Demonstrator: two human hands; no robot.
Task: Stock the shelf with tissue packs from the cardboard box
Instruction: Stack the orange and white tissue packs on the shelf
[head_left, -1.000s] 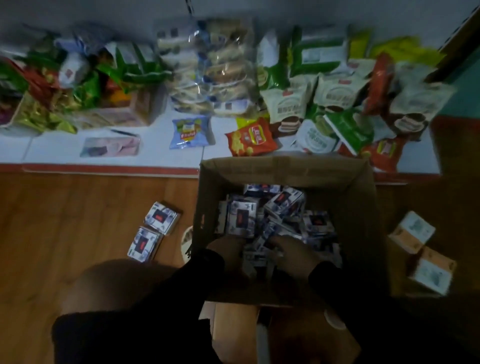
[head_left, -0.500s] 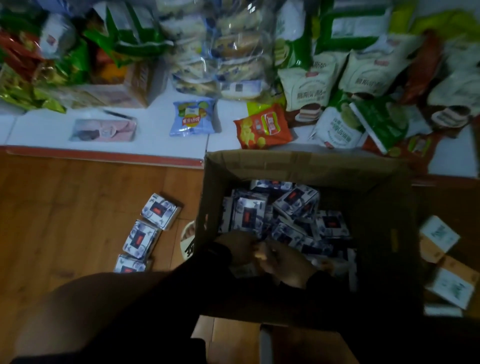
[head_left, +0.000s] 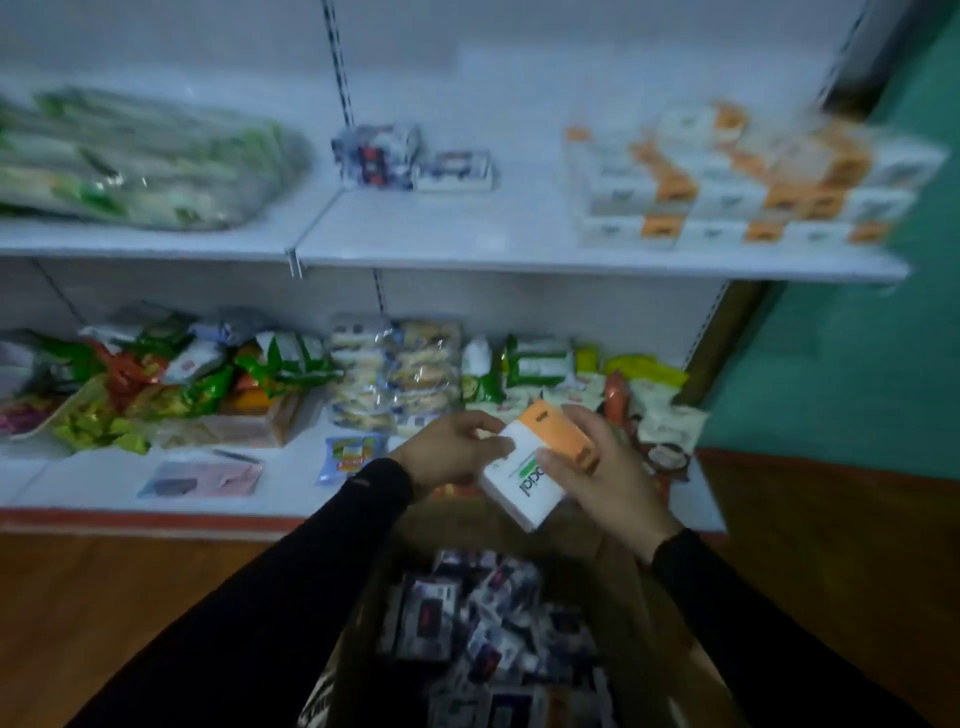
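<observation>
Nearest, below the fingers, the cardboard box (head_left: 363, 649) stands open on the floor, still heaped with dark blue tissue packs (head_left: 488, 623). Above it both hands hold one white-and-orange tissue pack (head_left: 535, 462) tilted in the air: the right hand (head_left: 608, 473) has its fingers curled round the orange end and thumb on the white face, while the left hand (head_left: 452, 452) pinches the white corner with its fingertips. The step looks like carrying a pack up to be shelved. Next it likely needs lifting past the snack bags (head_left: 208, 384) beyond the fingers, to the upper shelf (head_left: 467, 228), beside the matching orange-and-white stack (head_left: 737, 182) up and to the right.
</observation>
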